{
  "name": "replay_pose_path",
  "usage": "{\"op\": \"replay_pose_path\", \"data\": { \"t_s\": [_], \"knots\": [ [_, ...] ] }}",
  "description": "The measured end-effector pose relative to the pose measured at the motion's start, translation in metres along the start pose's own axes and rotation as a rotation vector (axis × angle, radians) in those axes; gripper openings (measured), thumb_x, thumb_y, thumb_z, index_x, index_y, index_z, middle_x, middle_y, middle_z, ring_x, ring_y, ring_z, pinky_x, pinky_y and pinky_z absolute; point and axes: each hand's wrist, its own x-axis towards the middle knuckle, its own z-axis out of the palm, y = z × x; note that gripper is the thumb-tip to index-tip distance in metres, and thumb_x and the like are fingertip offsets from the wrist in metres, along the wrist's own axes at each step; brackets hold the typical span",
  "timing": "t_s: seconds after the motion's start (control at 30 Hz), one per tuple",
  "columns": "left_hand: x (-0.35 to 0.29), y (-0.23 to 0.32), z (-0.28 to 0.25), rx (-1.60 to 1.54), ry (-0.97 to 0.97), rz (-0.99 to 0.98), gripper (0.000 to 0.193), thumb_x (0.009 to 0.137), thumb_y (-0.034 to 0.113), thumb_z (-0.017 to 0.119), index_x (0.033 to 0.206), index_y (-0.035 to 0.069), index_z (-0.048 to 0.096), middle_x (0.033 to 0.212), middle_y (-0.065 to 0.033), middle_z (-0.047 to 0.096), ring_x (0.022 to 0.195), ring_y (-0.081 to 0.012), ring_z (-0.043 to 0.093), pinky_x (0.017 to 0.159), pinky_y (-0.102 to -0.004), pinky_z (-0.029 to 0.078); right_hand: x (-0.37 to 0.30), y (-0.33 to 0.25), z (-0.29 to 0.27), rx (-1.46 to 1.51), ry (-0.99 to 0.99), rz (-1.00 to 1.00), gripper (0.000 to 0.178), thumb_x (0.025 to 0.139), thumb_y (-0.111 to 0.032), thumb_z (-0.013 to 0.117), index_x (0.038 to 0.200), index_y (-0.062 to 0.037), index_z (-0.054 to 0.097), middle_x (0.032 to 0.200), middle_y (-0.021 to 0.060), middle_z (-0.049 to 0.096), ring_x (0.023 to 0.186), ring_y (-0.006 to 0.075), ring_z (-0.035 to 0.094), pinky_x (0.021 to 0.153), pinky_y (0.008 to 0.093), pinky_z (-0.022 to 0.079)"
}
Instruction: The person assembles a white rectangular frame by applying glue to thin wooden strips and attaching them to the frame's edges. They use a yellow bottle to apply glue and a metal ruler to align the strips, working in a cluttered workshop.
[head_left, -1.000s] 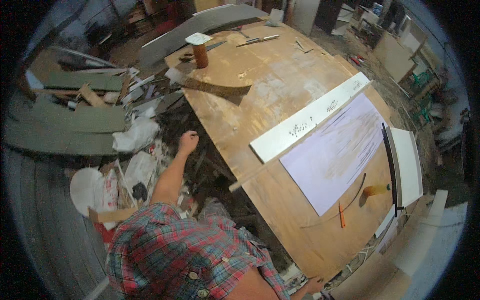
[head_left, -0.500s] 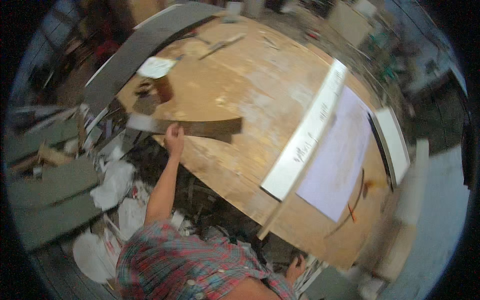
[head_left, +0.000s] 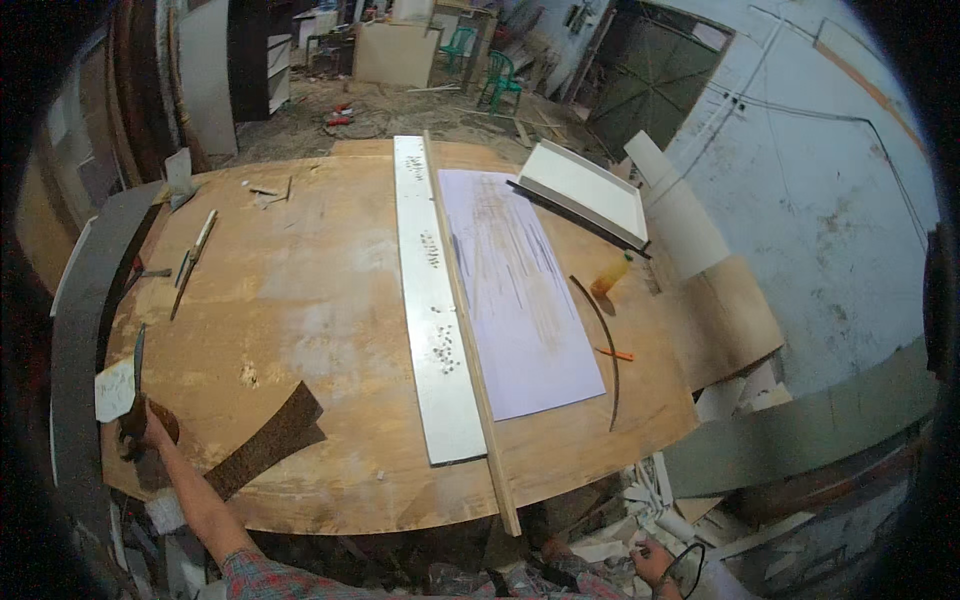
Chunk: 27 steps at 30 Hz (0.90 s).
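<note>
At the table's left edge my left hand (head_left: pixel 152 432) is closed against a dark, partly hidden object beside a brown container (head_left: pixel 168 420). Exactly what its fingers grip is hidden. A white piece (head_left: pixel 115 390) and a narrow dark upright blade-like piece (head_left: pixel 139 358) stand right by that hand. The curved dark brown strip (head_left: pixel 265 440) lies on the table to the right of my left forearm, its far end over a second dark piece or shadow. Low on the right, past the table's front edge, my right hand (head_left: pixel 652 562) has loosely curled fingers, nothing seen in them; a black cable (head_left: pixel 697 560) loops beside it.
A long white board (head_left: pixel 425 300) and a wooden batten (head_left: pixel 475 380) cross the wooden table (head_left: pixel 330 270). Right of them lie a lilac sheet (head_left: pixel 540 350), a white tray (head_left: pixel 585 195), a yellowish bottle (head_left: pixel 606 278) and an orange cutter (head_left: pixel 618 354). A long grey curved panel (head_left: pixel 90 330) borders the left side.
My left hand has let go of the curved strip and reached the dark object by the brown container. The head view has turned and lifted, showing more of the room.
</note>
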Motion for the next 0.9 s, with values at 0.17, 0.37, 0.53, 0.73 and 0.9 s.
{"op": "replay_pose_path", "data": {
  "t_s": [0.17, 0.37, 0.53, 0.73, 0.9],
  "knots": [
    [-0.043, -0.011, 0.033, -0.561, -0.112, -0.197, 0.071, 0.102, 0.056, 0.026, 0.156, 0.009, 0.021, 0.163, -0.0119, 0.011, 0.15, -0.0264, 0.012, 0.121, -0.0441, 0.013, 0.003, 0.056, 0.013, 0.05, -0.14, 0.073, 0.042, 0.083, -0.027, 0.065, 0.114, 0.0017, 0.067, 0.097, 0.0245, 0.068, 0.09, 0.0331, 0.066, 0.085, 0.0462, 0.053],
    [-0.207, 0.048, 0.147, 0.091, -0.293, 0.358, 0.061, 0.095, 0.042, 0.045, 0.143, 0.006, 0.035, 0.147, -0.0107, 0.03, 0.134, -0.025, 0.029, 0.112, -0.0424, 0.025, 0.034, 0.03, -0.003, 0.338, 0.128, -0.044, 0.039, 0.087, -0.023, 0.065, 0.116, 0.0025, 0.064, 0.101, 0.0215, 0.067, 0.093, 0.0339, 0.065, 0.081, 0.0458, 0.052],
    [-0.482, 0.015, 0.257, 0.223, -0.655, 0.48, 0.054, 0.088, 0.03, 0.061, 0.133, 0.003, 0.046, 0.133, -0.0097, 0.045, 0.122, -0.0238, 0.042, 0.105, -0.041, 0.035, 0.069, 0.124, 0.01, 0.498, 0.198, 0.012, 0.038, 0.087, -0.022, 0.065, 0.118, 0.0007, 0.064, 0.1, 0.0185, 0.069, 0.091, 0.0323, 0.067, 0.081, 0.0433, 0.053],
    [-0.783, -0.09, 0.275, 0.366, -1.068, 0.261, 0.048, 0.082, 0.016, 0.076, 0.123, 0.0, 0.057, 0.119, -0.0086, 0.06, 0.109, -0.0227, 0.056, 0.097, -0.0382, 0.045, 0.123, 0.248, 0.009, 0.688, 0.276, 0.192, 0.034, 0.089, -0.022, 0.066, 0.115, 0.0002, 0.065, 0.098, 0.0157, 0.07, 0.083, 0.0281, 0.068, 0.077, 0.0424, 0.054],
    [-1.022, -0.142, 0.258, 0.528, -1.357, 0.177, 0.048, 0.084, 0.017, 0.075, 0.124, 0.0, 0.054, 0.116, -0.0068, 0.059, 0.108, -0.0219, 0.053, 0.097, -0.0372, 0.043, 0.098, 0.364, -0.06, 0.807, 0.298, 0.444, 0.028, 0.096, -0.017, 0.059, 0.115, 0.0028, 0.064, 0.099, 0.0181, 0.068, 0.087, 0.0271, 0.067, 0.077, 0.043, 0.054]
  ]
}}
